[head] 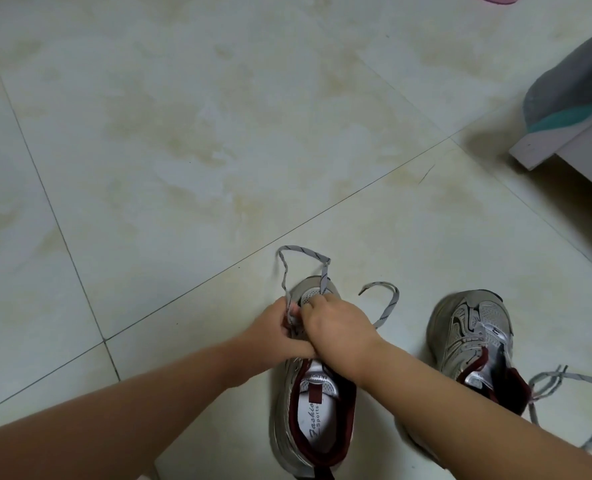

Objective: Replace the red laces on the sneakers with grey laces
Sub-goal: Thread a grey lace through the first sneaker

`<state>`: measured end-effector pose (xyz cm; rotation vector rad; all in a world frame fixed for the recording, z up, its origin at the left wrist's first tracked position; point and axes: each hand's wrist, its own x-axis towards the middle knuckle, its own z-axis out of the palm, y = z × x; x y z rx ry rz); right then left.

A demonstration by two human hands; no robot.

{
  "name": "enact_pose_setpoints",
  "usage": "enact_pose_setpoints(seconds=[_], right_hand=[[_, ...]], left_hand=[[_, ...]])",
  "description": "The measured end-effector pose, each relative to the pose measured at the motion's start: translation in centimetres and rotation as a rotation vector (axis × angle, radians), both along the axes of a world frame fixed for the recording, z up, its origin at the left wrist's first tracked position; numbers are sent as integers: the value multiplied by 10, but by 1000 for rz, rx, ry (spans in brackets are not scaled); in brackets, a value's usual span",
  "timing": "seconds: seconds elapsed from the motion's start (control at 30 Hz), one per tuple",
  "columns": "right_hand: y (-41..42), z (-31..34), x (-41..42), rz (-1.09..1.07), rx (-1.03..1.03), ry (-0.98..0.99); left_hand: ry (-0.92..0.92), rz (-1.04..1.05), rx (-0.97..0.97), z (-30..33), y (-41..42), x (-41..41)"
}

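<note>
The floor (218,133) is showing smooth, faintly glossy tile with marbled beige staining. The near sneaker (289,410) is wearing silvery synthetic panels, white mesh at the tongue and a matt maroon cloth collar. The grey lace (388,306) is looking flat and woven, flecked dark. The second sneaker (474,330) is gleaming on its scuffed metallic overlays.

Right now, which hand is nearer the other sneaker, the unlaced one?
Right. The right hand is beside the unlaced sneaker, apart from it; the left hand is beyond it, farther away.
</note>
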<state>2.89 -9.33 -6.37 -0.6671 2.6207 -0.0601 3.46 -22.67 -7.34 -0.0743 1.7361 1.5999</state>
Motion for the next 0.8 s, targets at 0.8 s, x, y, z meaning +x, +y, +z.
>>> enact_pose_setpoints(seconds=[0.8], right_hand=[[15,0,-6,-255,-184,-60]], left_hand=[[348,23,-525,-13,5,0]])
